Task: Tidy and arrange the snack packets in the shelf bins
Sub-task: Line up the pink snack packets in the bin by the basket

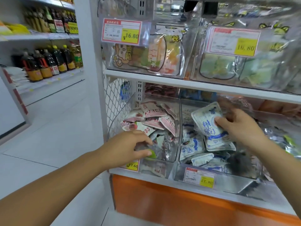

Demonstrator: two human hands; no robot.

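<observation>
Two clear plastic bins stand side by side on the lower shelf. The left bin (pixel 171 158) holds several pink-and-white snack packets (pixel 154 114). My left hand (pixel 130 146) reaches over its front edge and pinches a clear packet with a green corner (pixel 152 153). The right bin (pixel 180 111) holds several blue-and-white packets (pixel 192 148). My right hand (pixel 239 126) grips one blue-and-white packet (pixel 206 119) above that pile, its face tilted toward me.
Upper shelf (pixel 195 83) carries clear bins of cartoon-printed packets with price tags (pixel 122 31). A wire mesh panel (pixel 114 101) closes the shelf's left side. Bottles of oil and sauce (pixel 48 62) fill shelves at the far left. An orange base panel (pixel 162 201) runs below.
</observation>
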